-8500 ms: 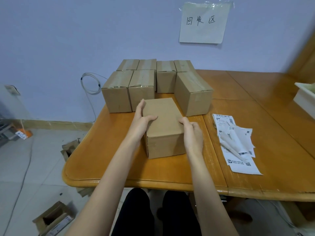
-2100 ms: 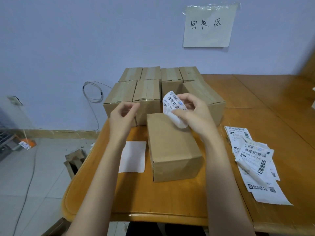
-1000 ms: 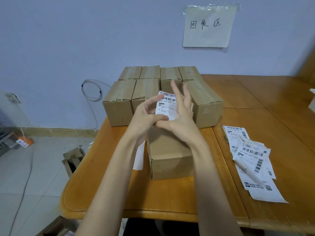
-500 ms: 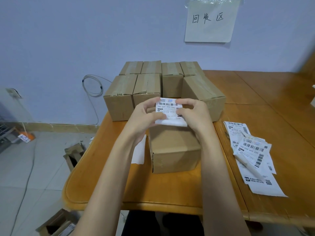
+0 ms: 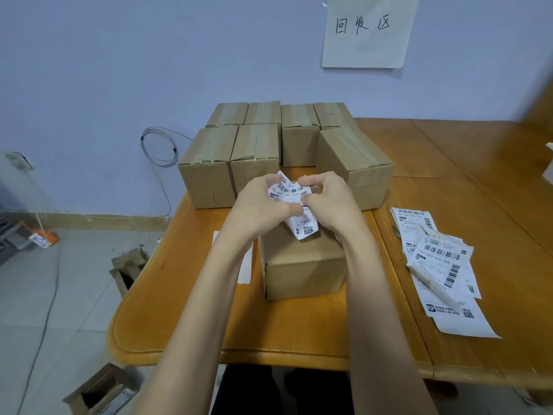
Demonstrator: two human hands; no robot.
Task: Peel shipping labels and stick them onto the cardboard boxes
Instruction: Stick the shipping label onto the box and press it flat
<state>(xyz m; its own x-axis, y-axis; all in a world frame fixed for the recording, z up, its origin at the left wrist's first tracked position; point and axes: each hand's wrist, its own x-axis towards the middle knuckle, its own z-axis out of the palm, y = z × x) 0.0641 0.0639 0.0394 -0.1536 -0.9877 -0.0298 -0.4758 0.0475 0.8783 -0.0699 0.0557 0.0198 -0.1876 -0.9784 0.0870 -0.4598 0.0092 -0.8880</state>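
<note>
A plain cardboard box (image 5: 302, 269) stands on the wooden table (image 5: 191, 310) right in front of me. Above its far end both hands pinch one white shipping label (image 5: 294, 194) with barcodes; the label is bent and its lower corner hangs down over the box top. My left hand (image 5: 257, 209) grips the label's left side. My right hand (image 5: 329, 205) grips its right side. A blank white backing sheet (image 5: 247, 265) lies flat on the table left of the box, partly hidden by my left forearm.
Several taped cardboard boxes (image 5: 257, 163) stand in rows at the table's far end against the wall. A loose pile of shipping labels (image 5: 440, 262) lies on the table to the right. Open cartons (image 5: 98, 390) sit on the floor at left. A paper sign (image 5: 366, 31) hangs on the wall.
The hands have drawn closer together and the label, held flat half a second ago, is now bent and crumpled between them, its lower corner drooping over the box.
</note>
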